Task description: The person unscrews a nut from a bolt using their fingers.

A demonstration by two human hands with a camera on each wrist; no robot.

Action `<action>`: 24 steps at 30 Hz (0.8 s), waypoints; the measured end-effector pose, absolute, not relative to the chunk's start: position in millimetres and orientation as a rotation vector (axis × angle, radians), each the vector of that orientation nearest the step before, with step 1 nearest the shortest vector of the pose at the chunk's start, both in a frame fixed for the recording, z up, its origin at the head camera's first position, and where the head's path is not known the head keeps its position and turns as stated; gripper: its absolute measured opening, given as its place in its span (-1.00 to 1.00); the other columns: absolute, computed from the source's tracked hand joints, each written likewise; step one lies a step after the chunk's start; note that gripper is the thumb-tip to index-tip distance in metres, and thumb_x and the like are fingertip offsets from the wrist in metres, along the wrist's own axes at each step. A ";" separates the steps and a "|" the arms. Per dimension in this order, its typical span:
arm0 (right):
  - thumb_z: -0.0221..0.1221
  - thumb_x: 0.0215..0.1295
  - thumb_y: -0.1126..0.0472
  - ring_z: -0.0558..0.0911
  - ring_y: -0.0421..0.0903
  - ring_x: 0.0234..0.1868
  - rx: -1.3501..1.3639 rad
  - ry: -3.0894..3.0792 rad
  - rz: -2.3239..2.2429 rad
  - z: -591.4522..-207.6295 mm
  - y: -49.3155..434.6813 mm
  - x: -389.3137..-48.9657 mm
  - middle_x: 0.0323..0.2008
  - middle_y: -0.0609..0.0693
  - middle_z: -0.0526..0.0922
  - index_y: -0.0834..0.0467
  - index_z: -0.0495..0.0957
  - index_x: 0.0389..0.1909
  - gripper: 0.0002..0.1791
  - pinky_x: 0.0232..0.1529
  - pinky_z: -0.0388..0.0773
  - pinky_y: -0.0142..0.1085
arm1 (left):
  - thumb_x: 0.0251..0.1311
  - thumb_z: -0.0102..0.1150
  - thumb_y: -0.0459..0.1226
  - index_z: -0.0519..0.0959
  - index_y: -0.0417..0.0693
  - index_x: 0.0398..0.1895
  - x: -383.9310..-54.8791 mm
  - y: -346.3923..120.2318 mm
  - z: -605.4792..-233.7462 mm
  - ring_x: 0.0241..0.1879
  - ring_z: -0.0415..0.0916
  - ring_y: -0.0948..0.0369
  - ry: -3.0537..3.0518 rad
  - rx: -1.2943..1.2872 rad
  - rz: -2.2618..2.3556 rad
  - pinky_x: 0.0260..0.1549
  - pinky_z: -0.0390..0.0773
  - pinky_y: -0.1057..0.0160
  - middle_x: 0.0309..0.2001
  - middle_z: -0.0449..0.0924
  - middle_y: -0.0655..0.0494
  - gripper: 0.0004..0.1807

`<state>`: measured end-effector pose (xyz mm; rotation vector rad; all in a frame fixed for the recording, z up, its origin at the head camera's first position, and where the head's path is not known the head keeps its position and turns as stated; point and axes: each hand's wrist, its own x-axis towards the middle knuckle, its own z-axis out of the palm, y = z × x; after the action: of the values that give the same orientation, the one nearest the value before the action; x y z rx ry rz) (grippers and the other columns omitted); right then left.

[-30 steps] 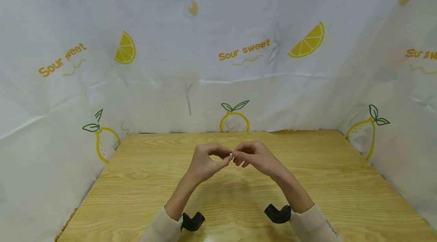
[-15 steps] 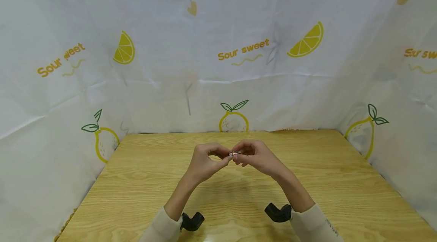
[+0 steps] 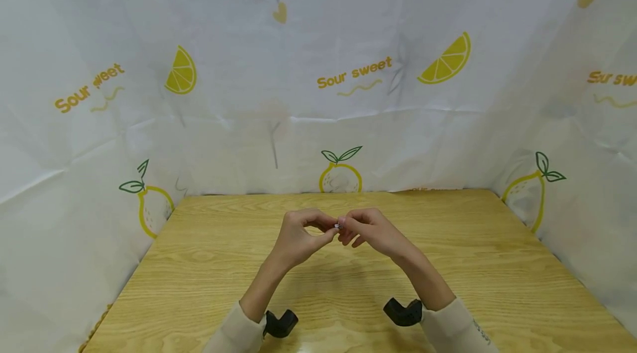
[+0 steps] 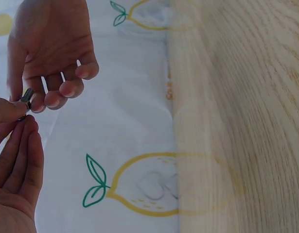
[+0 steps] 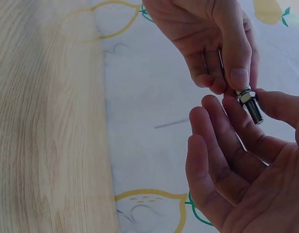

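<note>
A small metal bolt (image 5: 255, 113) with a hex nut (image 5: 247, 96) on its thread is held between the two hands above the table. My left hand (image 3: 298, 238) pinches the head end between thumb and fingers, which hide most of the head. My right hand (image 3: 374, 232) has its thumb and index finger at the two sides of the nut, its other fingers loosely bent. The threaded end points toward the right palm in the right wrist view. In the left wrist view, the bolt (image 4: 27, 94) shows its shank between the hands.
A wood-grain table (image 3: 328, 297) lies below the hands. White cloth (image 3: 278, 82) printed with lemons surrounds its back and sides. Black angled devices (image 3: 281, 323) are worn at both wrists, beside the light sleeves (image 3: 236, 331).
Half a second ago the right thumb sat lower and more of the bolt showed. Now the right thumb has moved up over the nut and shank. The left hand stays put.
</note>
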<state>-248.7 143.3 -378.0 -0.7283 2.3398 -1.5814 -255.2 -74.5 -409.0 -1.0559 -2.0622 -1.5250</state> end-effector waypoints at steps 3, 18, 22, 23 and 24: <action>0.04 0.63 0.04 0.74 -0.03 -0.22 -0.747 2.336 -1.593 -377.4 143.7 -248.7 -0.21 0.25 0.74 0.41 0.63 -0.09 -0.55 -0.13 0.76 -0.12 | 0.21 0.42 -0.43 0.80 -0.09 -0.28 -254.8 -74.8 -408.5 -0.37 0.75 0.24 -2.068 -1.054 -1.514 -0.27 0.80 0.26 -0.30 0.82 0.01 -0.91; 0.14 0.56 0.13 0.73 0.01 -0.18 -0.812 2.368 -1.600 -375.2 146.6 -248.8 -0.22 0.18 0.74 0.29 0.65 -0.03 -0.71 -0.14 0.77 -0.10 | 0.22 0.42 -0.42 0.80 -0.08 -0.28 -256.0 -75.2 -408.3 -0.37 0.75 0.23 -2.065 -1.053 -1.507 -0.28 0.79 0.27 -0.32 0.82 0.03 -0.91; 0.17 0.54 0.16 0.73 -0.02 -0.19 -0.808 2.372 -1.606 -374.8 146.4 -248.4 -0.24 0.09 0.73 0.29 0.64 0.00 -0.73 -0.15 0.76 -0.12 | 0.21 0.44 -0.42 0.81 -0.06 -0.28 -256.0 -75.3 -407.1 -0.36 0.76 0.23 -2.076 -1.050 -1.523 -0.27 0.79 0.28 -0.31 0.82 0.05 -0.91; 0.17 0.53 0.16 0.73 -0.04 -0.20 -0.808 2.370 -1.608 -374.7 146.2 -248.3 -0.24 0.08 0.73 0.29 0.63 0.00 -0.73 -0.15 0.76 -0.14 | 0.20 0.44 -0.41 0.81 -0.07 -0.28 -255.9 -75.4 -406.9 -0.36 0.76 0.23 -2.078 -1.051 -1.526 -0.27 0.79 0.28 -0.31 0.82 0.04 -0.91; 0.18 0.53 0.16 0.73 -0.05 -0.20 -0.808 2.370 -1.609 -374.5 146.1 -248.1 -0.25 0.08 0.73 0.29 0.63 0.01 -0.73 -0.16 0.76 -0.17 | 0.20 0.44 -0.42 0.81 -0.07 -0.28 -255.8 -75.5 -406.8 -0.36 0.76 0.24 -2.080 -1.050 -1.530 -0.27 0.79 0.28 -0.31 0.82 0.04 -0.91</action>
<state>-248.1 146.1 -374.5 -0.8076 2.3700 -1.6091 -255.8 -75.5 -406.8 -1.0503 -2.0800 -1.5296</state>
